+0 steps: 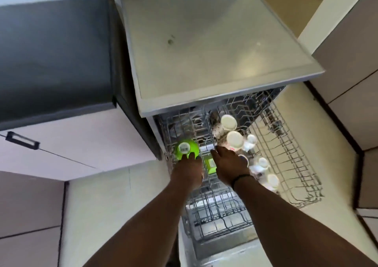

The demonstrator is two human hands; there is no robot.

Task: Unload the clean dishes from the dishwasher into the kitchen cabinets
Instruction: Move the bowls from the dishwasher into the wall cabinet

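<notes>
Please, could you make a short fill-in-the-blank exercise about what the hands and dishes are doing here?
1. The left hand touches a bowl of ____ colour.
2. The white cups stand in the ____ rack of the dishwasher.
3. A dark band circles the ____ wrist.

Missing words: green; upper; right

home kitchen | open dishwasher (225, 95) | cabinets (67, 144) | mugs (229, 122)
</notes>
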